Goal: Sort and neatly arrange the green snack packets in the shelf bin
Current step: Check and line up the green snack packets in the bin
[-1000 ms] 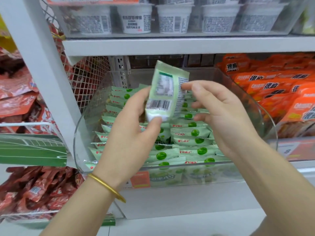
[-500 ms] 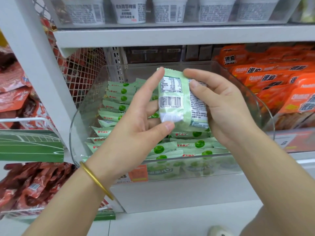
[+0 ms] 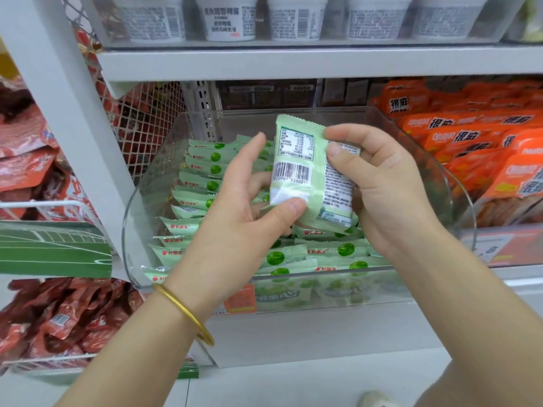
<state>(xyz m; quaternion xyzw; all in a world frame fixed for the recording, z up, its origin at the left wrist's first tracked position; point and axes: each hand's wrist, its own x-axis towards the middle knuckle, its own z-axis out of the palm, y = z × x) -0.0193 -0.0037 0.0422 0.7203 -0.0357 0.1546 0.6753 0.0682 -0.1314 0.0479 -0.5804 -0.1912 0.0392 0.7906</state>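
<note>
Both hands hold one green snack packet upright above the clear shelf bin (barcode side facing the camera). The left hand pinches its lower edge with thumb and fingers; the right hand clamps its right side. More green packets lie in rows inside the bin.

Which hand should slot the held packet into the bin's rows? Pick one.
Right. The right hand pinches the green packet along its side; the left hand only props its lower corner, leaving it able to part the rows in the clear bin.
</note>
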